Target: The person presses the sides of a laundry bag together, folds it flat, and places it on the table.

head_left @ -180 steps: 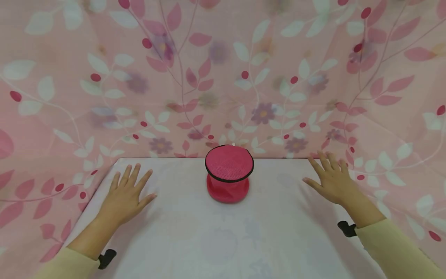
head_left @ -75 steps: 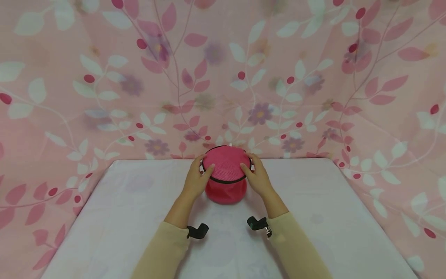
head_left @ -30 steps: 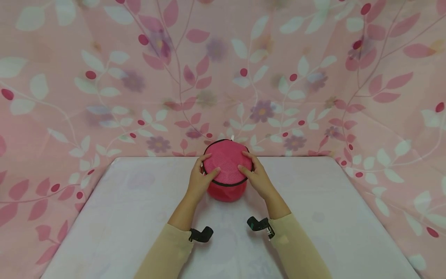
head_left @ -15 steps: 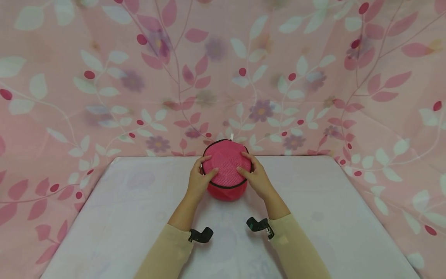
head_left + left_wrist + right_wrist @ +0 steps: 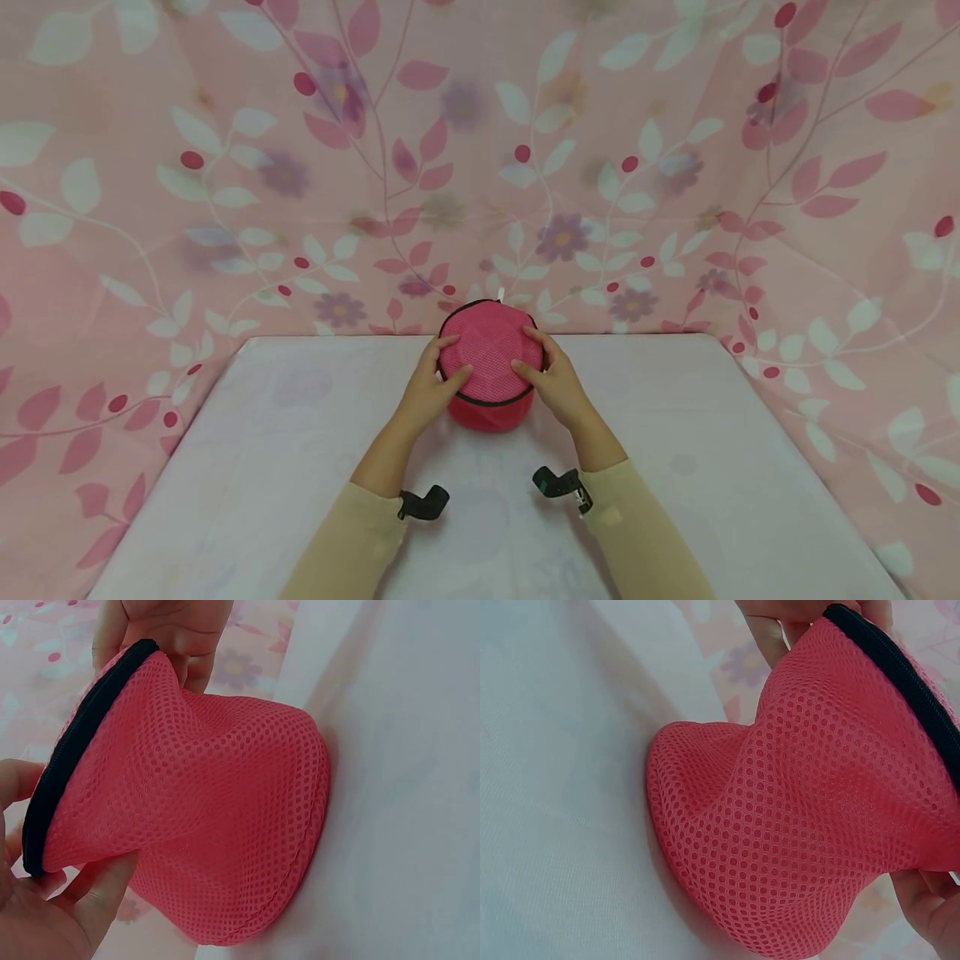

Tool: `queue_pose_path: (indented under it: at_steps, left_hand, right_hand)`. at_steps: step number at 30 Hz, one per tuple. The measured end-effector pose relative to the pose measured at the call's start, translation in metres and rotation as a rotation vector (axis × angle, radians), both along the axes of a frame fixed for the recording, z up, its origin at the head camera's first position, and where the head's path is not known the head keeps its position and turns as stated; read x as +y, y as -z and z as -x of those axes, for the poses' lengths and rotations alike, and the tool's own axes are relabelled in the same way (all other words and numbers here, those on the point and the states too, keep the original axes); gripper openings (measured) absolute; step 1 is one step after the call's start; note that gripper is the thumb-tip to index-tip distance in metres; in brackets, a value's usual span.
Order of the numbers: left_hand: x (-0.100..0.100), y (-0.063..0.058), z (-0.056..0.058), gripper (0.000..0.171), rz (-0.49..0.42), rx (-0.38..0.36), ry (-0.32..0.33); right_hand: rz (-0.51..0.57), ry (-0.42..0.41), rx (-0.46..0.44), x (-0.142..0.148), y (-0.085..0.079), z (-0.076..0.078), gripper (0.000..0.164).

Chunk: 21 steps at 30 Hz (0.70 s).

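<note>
A pink mesh laundry bag (image 5: 491, 346) stands on the table near its back edge, round on top with a black zipper (image 5: 84, 739) running about the rim. Its side is creased and pinched in at the middle, while the base sits against the white cloth. My left hand (image 5: 426, 396) grips the rim from the left, thumb over the mesh top and fingers round the edge. From the right, my right hand (image 5: 562, 392) holds the rim in the same way. In the right wrist view the soft wall of the bag (image 5: 780, 810) bulges and folds.
A white-covered table (image 5: 300, 467) spreads out on both sides of the bag. Close behind and at the sides hangs a pink floral curtain (image 5: 465, 167). Black wrist cameras (image 5: 425, 502) sit below both hands, at the cuffs of the sleeves (image 5: 348, 542).
Both hands have come in from the far sides of the table and taken hold of the bag's rim. The top has since tilted slightly towards me; the last half second shows little movement.
</note>
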<state>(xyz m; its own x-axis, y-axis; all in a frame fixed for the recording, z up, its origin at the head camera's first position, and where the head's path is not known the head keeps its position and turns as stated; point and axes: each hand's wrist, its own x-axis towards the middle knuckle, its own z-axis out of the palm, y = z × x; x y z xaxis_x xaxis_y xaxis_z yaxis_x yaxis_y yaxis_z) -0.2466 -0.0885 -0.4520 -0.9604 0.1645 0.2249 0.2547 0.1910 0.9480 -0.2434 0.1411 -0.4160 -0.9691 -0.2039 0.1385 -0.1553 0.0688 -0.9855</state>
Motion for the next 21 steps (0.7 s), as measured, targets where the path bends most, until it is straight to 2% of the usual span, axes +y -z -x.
queue_pose_path:
  at_steps: [3,7,10,17,21]
  left_hand:
    - [-0.0027,-0.0011,-0.0008,0.061,0.067,0.028,0.025]
    - [-0.005,-0.003,-0.0028,0.061,0.166,0.043,0.024]
    - [-0.0052,-0.0031,-0.0032,0.06,0.195,0.04,0.025]
    - [-0.0022,-0.0003,-0.0043,0.06,0.011,-0.061,0.057]
    - [0.0003,0.0054,-0.003,0.059,-0.073,-0.062,0.027]
  right_hand:
    - [0.014,-0.006,0.0,0.0004,-0.0009,-0.0002,0.066]
    - [0.025,-0.011,-0.008,0.0009,-0.0013,-0.0003,0.067]
    - [0.029,-0.008,-0.017,0.001,-0.0015,-0.0006,0.067]
    - [0.061,-0.022,-0.031,0.0002,-0.0004,-0.0001,0.067]
    - [0.055,-0.03,-0.032,-0.0001,-0.0002,-0.0011,0.067]
